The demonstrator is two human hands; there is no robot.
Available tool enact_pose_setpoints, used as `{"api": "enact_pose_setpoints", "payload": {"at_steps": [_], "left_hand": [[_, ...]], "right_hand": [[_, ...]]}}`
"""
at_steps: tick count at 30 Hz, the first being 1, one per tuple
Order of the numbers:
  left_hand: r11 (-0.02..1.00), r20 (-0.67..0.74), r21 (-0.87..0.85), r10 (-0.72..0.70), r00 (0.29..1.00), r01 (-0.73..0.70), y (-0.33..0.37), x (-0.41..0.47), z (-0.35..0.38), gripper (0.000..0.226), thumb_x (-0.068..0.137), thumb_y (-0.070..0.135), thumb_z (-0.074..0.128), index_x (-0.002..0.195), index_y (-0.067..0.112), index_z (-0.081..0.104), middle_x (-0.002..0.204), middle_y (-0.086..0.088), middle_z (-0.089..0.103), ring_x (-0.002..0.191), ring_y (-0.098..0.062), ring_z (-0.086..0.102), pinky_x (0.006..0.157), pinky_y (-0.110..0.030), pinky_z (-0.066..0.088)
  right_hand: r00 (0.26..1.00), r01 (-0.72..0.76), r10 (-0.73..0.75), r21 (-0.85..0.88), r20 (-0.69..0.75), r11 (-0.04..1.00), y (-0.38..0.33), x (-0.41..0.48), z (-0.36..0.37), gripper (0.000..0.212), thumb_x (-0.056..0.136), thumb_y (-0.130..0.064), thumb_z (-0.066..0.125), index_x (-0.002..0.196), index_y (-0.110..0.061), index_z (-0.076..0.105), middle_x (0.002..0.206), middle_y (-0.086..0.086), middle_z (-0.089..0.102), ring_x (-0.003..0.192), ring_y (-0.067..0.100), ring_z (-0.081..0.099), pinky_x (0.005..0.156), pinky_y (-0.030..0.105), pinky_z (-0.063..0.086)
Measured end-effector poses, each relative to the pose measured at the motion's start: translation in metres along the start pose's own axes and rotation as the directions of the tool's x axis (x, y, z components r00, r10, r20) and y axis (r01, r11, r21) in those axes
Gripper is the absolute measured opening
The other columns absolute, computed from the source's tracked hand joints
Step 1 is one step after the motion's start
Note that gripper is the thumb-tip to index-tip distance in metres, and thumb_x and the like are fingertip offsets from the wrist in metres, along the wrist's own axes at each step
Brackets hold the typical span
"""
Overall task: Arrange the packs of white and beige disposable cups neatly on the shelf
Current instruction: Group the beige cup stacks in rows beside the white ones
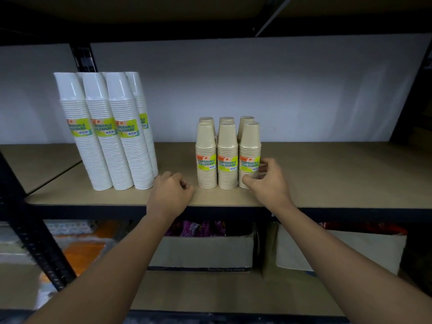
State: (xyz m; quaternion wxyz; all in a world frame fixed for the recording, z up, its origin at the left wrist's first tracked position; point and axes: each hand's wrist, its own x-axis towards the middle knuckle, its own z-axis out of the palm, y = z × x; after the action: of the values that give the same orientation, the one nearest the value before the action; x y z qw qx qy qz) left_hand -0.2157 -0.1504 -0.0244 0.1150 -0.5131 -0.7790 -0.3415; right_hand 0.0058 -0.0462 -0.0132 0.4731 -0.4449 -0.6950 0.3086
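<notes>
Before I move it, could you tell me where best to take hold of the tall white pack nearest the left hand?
Grip the white pack round its labelled middle, coming from the front right: its neighbour crowds the left side, and so tall a stack would likely tip if held low.

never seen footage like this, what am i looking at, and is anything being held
No machine here: a person wears one camera on the head, looking forward and down, so you see what they see. On the tan shelf board stand tall packs of white disposable cups at left and shorter packs of beige disposable cups in two rows. The right hand grips the rightmost front beige pack. The left hand rests on the board, fingers curled, holding nothing.
</notes>
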Motion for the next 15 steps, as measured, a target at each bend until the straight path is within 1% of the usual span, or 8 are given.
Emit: {"api": "enact_pose_setpoints", "payload": {"at_steps": [3,6,10,12,13,15], "left_hand": [[1.000,0.001,0.002,0.003,1.000,-0.003,0.000,0.000,0.000,0.019,0.083,0.026,0.063,0.073,0.010,0.062,0.080,-0.005,0.053,0.082,-0.028,0.052,0.071,-0.039,0.046],[1.000,-0.003,0.009,0.009,1.000,-0.009,0.000,0.000,0.001,0.019,0.084,0.025,0.063,0.075,0.009,0.063,0.081,-0.004,0.053,0.083,-0.027,0.051,0.071,-0.038,0.044],[1.000,0.005,0.000,0.012,1.000,-0.012,-0.001,0.000,0.002,0.018,0.086,0.025,0.061,0.075,0.010,0.062,0.083,-0.006,0.055,0.084,-0.027,0.051,0.072,-0.038,0.044],[0.999,0.025,-0.035,-0.022,0.999,0.023,-0.001,0.003,0.000,0.021,0.088,0.026,0.057,0.077,0.009,0.062,0.084,-0.007,0.058,0.084,-0.027,0.053,0.073,-0.039,0.046],[0.996,0.022,-0.076,-0.051,0.998,0.052,0.001,0.005,-0.001,0.025,0.091,0.028,0.054,0.078,0.009,0.062,0.084,-0.008,0.059,0.083,-0.028,0.055,0.072,-0.038,0.046],[0.968,0.008,-0.207,-0.143,0.990,0.142,0.011,0.010,-0.008,0.034,0.097,0.032,0.044,0.080,0.007,0.059,0.084,-0.008,0.060,0.084,-0.029,0.057,0.071,-0.036,0.040]], "right_hand": [[1.000,-0.001,0.001,-0.008,0.003,1.000,-0.001,-0.001,-0.001,0.064,0.066,-0.036,0.080,0.122,-0.022,0.053,0.113,-0.003,0.062,0.099,0.013,0.063,0.088,0.042,0.055],[1.000,-0.006,0.006,-0.004,0.005,1.000,-0.001,-0.001,-0.001,0.063,0.067,-0.034,0.081,0.122,-0.021,0.054,0.114,-0.003,0.062,0.100,0.013,0.062,0.089,0.042,0.054],[0.999,-0.041,0.041,0.015,0.025,0.999,-0.002,0.000,-0.004,0.063,0.068,-0.035,0.081,0.123,-0.023,0.053,0.116,-0.004,0.060,0.104,0.014,0.062,0.090,0.039,0.053],[0.995,-0.096,0.096,0.085,0.001,0.992,-0.004,0.001,-0.008,0.056,0.076,-0.037,0.077,0.124,-0.022,0.053,0.118,-0.004,0.059,0.108,0.012,0.059,0.092,0.034,0.050],[0.990,-0.135,0.139,0.138,-0.020,0.981,-0.006,0.003,-0.010,0.050,0.081,-0.039,0.073,0.123,-0.020,0.055,0.116,-0.005,0.060,0.106,0.011,0.058,0.090,0.032,0.048],[0.974,-0.199,0.218,0.241,-0.055,0.950,-0.012,0.007,-0.015,0.036,0.088,-0.045,0.062,0.114,-0.019,0.061,0.106,-0.005,0.063,0.097,0.011,0.059,0.083,0.030,0.045]]}}
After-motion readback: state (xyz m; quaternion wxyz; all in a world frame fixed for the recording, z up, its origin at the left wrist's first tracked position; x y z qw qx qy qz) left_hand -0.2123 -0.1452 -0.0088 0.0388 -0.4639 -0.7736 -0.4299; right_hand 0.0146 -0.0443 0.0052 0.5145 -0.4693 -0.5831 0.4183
